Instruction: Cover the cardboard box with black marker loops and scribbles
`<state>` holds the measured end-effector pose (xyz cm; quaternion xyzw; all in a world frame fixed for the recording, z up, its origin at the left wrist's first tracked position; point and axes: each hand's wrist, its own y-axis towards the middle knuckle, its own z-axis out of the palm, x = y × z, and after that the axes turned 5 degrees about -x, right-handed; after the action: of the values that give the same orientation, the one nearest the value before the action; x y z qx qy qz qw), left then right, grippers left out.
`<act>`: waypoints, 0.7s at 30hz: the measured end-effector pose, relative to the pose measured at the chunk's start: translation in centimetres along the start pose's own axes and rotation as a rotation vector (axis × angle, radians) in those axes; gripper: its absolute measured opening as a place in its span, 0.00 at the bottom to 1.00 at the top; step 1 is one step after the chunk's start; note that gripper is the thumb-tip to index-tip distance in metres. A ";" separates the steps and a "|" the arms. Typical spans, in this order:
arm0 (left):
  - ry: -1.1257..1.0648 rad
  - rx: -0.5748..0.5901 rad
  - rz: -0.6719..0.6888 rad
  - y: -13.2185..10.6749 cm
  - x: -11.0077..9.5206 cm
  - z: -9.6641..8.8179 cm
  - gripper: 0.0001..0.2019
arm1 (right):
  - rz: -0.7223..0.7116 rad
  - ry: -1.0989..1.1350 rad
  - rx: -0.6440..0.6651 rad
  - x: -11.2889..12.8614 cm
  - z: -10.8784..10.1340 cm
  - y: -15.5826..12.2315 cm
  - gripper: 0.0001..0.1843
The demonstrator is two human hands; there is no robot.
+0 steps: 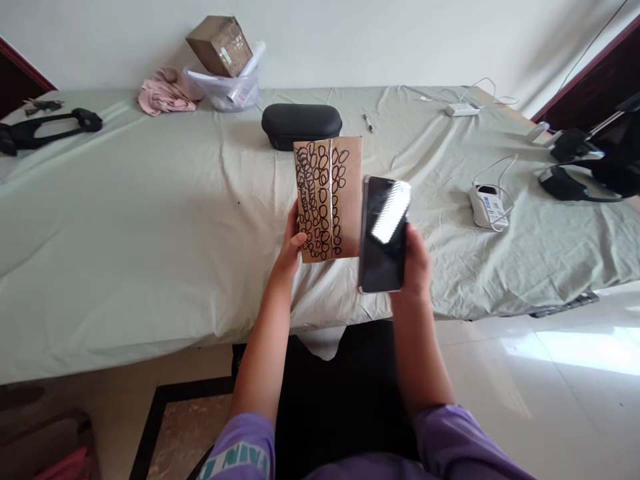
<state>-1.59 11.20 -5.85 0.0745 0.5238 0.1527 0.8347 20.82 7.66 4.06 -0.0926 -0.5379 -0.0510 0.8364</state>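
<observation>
My left hand (294,241) grips the left edge of a flat brown cardboard piece (349,207), its thumb on the front and its other fingers hidden behind. Rows of black hand-drawn circles cover much of the cardboard, and a pale strip runs down its middle. In my right hand (418,261) is a smartphone (383,260), held upright by its right side. Its screen looks dark, with a bright patterned reflection near the top. The phone is close beside the cardboard's right edge.
On the cloth-covered table (150,240), a black hard case (302,123) lies behind the cardboard. Farther back are a pen (368,123), a pink cloth (167,92) and a plastic tub (225,92) bearing a cardboard box (220,45). A white corded device (489,207) and black headgear (585,180) lie right.
</observation>
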 end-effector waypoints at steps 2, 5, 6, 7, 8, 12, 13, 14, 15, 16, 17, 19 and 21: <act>0.003 -0.012 0.019 -0.2 -0.3 0.3 0.46 | -0.140 -0.146 -0.173 0.2 -3.5 2.1 0.21; 0.017 -0.004 0.019 -0.4 -0.5 0.5 0.46 | -0.075 -0.399 -0.228 -0.1 -8.8 5.3 0.22; 0.020 -0.003 0.023 -0.3 -0.5 0.5 0.46 | -0.018 -0.462 -0.211 -0.3 -10.3 6.2 0.22; 0.023 -0.005 0.032 -0.3 -0.5 0.5 0.46 | 0.013 -0.528 -0.201 -0.6 -11.5 7.1 0.22; 0.024 -0.005 0.041 -0.3 -0.5 0.5 0.45 | 0.027 -0.603 -0.198 -1.0 -12.5 7.7 0.23; 0.007 -0.014 0.051 -0.2 -0.6 0.6 0.44 | -0.150 -0.893 -0.221 -1.9 -13.8 9.0 0.26; 0.005 -0.021 0.043 -0.3 -0.6 0.6 0.44 | -0.203 -0.990 -0.226 -1.9 -13.5 8.9 0.28; 0.007 -0.029 0.034 -0.3 -0.7 0.6 0.45 | -0.241 -1.098 -0.226 -1.8 -13.2 8.8 0.30; 0.011 -0.036 0.026 -0.3 -0.7 0.7 0.47 | -0.260 -1.207 -0.220 -1.6 -12.7 8.6 0.33; 0.017 -0.040 0.022 -0.4 -0.7 0.7 0.47 | -0.263 -1.302 -0.211 -1.4 -12.1 8.3 0.35; 0.024 -0.042 0.021 -0.4 -0.7 0.7 0.48 | -0.258 -1.371 -0.199 -1.1 -11.5 8.0 0.36; 0.036 -0.035 0.024 -0.4 -0.7 0.7 0.47 | -0.275 -1.409 -0.163 -0.5 -10.2 7.5 0.36; 0.035 -0.034 0.025 -0.4 -0.7 0.7 0.46 | -0.294 -1.302 -0.065 -0.1 -8.7 7.3 0.33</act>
<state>-1.19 10.60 -5.03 0.0639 0.5347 0.1733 0.8246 29.91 12.97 -0.30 -0.0553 -0.9382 -0.1143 0.3220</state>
